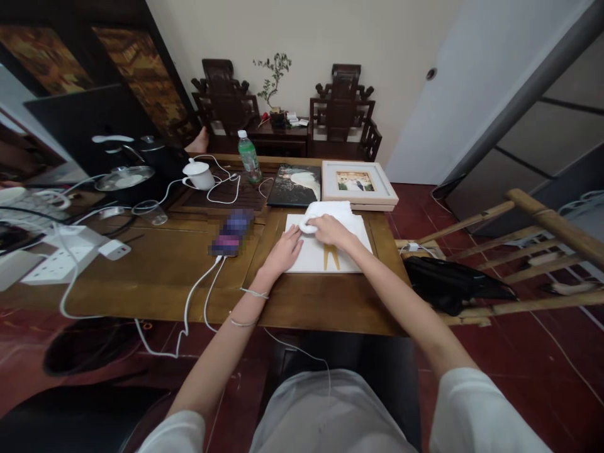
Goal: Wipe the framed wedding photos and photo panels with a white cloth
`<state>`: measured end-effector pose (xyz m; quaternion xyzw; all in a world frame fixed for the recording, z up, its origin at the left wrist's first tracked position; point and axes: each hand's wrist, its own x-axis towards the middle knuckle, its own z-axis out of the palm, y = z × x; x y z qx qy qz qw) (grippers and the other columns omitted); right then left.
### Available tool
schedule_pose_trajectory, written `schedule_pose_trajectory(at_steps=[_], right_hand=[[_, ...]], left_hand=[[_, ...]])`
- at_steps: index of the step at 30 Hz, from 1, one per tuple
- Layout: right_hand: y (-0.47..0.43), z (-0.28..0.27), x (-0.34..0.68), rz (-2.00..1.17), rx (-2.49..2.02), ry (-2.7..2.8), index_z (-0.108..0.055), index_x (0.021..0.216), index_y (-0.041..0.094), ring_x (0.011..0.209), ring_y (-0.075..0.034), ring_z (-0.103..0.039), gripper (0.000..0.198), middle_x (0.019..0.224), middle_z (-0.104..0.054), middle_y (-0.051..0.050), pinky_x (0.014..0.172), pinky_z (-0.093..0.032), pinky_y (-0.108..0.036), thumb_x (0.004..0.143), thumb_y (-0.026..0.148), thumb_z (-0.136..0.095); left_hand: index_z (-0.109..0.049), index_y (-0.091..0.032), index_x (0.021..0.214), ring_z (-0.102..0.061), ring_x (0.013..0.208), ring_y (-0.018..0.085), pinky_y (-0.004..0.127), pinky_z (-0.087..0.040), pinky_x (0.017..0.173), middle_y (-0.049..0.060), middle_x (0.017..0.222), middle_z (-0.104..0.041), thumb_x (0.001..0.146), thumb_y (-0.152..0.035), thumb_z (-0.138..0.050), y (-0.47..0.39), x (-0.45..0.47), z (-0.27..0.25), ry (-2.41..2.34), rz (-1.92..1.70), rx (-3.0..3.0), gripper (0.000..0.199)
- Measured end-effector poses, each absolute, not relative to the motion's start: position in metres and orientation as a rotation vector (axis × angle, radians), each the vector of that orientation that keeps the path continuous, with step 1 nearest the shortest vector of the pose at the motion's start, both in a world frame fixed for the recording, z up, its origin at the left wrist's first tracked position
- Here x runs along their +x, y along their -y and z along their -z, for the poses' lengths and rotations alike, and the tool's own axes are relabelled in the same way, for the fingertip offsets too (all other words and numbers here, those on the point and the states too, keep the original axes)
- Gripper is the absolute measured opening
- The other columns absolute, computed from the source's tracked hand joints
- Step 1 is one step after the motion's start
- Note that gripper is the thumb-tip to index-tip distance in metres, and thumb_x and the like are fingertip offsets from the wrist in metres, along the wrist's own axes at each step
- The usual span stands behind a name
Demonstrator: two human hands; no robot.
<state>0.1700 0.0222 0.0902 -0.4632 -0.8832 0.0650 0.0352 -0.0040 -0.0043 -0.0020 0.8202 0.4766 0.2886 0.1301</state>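
Note:
A flat white board or album (306, 263) with a gold mark on its front lies on the wooden table (325, 308). My left hand (286, 248) rests on the board's left side, its fingers stretched out. Closed around part of a white cloth (337, 209), my right hand (329, 230) presses it against the upper part of the board. The cloth's loose end spreads behind that hand and hides the board's far edge. Just beyond are a dark photo album (295, 185) and a white framed photo (358, 184).
Left of the board lies a phone (231, 233) with cables plugged in. A green-labelled bottle (249, 157), a lidded white cup (198, 174), a clear plastic cup (150, 212) and a power strip (61, 255) stand farther left. A bamboo rack (533, 211) is at the right.

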Motion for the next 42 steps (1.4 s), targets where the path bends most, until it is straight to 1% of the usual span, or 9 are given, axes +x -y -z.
schedule_pose_trajectory(at_steps=[4, 9, 20, 25, 29, 33, 38, 40, 42], right_hand=[[-0.050, -0.091, 0.138, -0.316, -1.298, 2.690, -0.066, 0.112, 0.017, 0.103, -0.024, -0.060, 0.035, 0.116, -0.067, -0.009, 0.086, -0.039, -0.028, 0.086, 0.015, -0.044], [-0.057, -0.097, 0.123, -0.290, -1.345, 2.679, -0.067, 0.113, 0.016, 0.105, -0.028, -0.059, 0.039, 0.117, -0.066, -0.011, 0.087, -0.040, -0.030, 0.081, 0.012, -0.044], [-0.031, -0.096, 0.261, -0.308, -1.593, 2.431, -0.066, 0.113, 0.011, 0.110, -0.026, -0.058, 0.054, 0.122, -0.064, -0.010, 0.095, -0.039, -0.031, 0.068, 0.001, -0.038], [0.042, -0.086, 0.288, -0.365, -1.420, 2.505, -0.068, 0.100, 0.018, 0.090, -0.023, -0.063, 0.053, 0.096, -0.072, -0.004, 0.086, -0.044, -0.032, 0.060, 0.002, -0.037], [0.096, -0.080, 0.290, -0.381, -1.315, 2.601, -0.066, 0.087, 0.022, 0.086, -0.022, -0.063, 0.048, 0.075, -0.066, -0.002, 0.091, -0.042, -0.036, 0.057, -0.001, -0.037], [0.106, -0.067, 0.290, -0.364, -1.240, 2.522, -0.063, 0.083, 0.021, 0.105, -0.024, -0.056, 0.041, 0.102, -0.060, -0.009, 0.088, -0.045, -0.036, 0.057, -0.001, -0.040], [0.066, -0.054, 0.288, -0.214, -1.178, 2.504, -0.060, 0.097, 0.018, 0.126, -0.028, -0.037, 0.049, 0.127, -0.049, -0.015, 0.100, -0.036, -0.047, 0.056, 0.000, -0.041], [0.043, -0.055, 0.287, -0.203, -1.178, 2.535, -0.059, 0.098, 0.017, 0.128, -0.028, -0.035, 0.049, 0.130, -0.049, -0.015, 0.101, -0.035, -0.047, 0.057, 0.000, -0.039], [0.021, -0.059, 0.285, -0.190, -1.259, 2.546, -0.060, 0.096, 0.016, 0.117, -0.029, -0.045, 0.046, 0.118, -0.056, -0.015, 0.096, -0.038, -0.045, 0.059, 0.001, -0.037]], left_hand=[[-0.052, -0.011, 0.128, -0.040, 0.134, 0.027, 0.047, -0.032, 0.111, 0.016, 0.137, -0.051, 0.093, -0.027, -0.039, 0.002, -0.007, -0.001, -1.365, -0.855, 2.405, 0.040], [-0.054, -0.011, 0.126, -0.046, 0.129, 0.026, 0.043, -0.036, 0.109, 0.015, 0.134, -0.054, 0.093, -0.028, -0.041, 0.004, -0.008, -0.005, -1.413, -0.845, 2.381, 0.038], [-0.052, -0.012, 0.126, -0.036, 0.137, 0.026, 0.046, -0.032, 0.111, 0.016, 0.139, -0.050, 0.093, -0.021, -0.035, 0.003, -0.006, 0.005, -1.426, -0.907, 2.317, 0.039], [-0.038, -0.007, 0.138, -0.025, 0.141, 0.028, 0.050, -0.024, 0.114, 0.021, 0.149, -0.032, 0.093, -0.032, -0.038, 0.008, -0.004, 0.007, -1.461, -0.812, 2.334, 0.051], [-0.037, -0.006, 0.138, -0.022, 0.142, 0.028, 0.049, -0.023, 0.114, 0.021, 0.150, -0.031, 0.095, -0.034, -0.033, 0.008, -0.004, 0.006, -1.468, -0.750, 2.363, 0.052], [-0.037, -0.006, 0.138, -0.023, 0.142, 0.029, 0.049, -0.022, 0.114, 0.021, 0.149, -0.032, 0.094, -0.033, -0.035, 0.008, -0.004, 0.006, -1.477, -0.731, 2.370, 0.052], [-0.036, -0.009, 0.140, -0.023, 0.142, 0.028, 0.049, -0.023, 0.114, 0.019, 0.150, -0.032, 0.094, -0.034, -0.037, 0.008, -0.005, 0.006, -1.468, -0.734, 2.378, 0.052], [-0.036, -0.009, 0.140, -0.024, 0.141, 0.027, 0.048, -0.023, 0.114, 0.019, 0.150, -0.032, 0.094, -0.034, -0.037, 0.007, -0.005, 0.006, -1.467, -0.737, 2.383, 0.052], [-0.037, -0.009, 0.139, -0.024, 0.141, 0.028, 0.048, -0.023, 0.114, 0.020, 0.149, -0.033, 0.093, -0.034, -0.037, 0.007, -0.005, 0.006, -1.468, -0.740, 2.384, 0.052]])
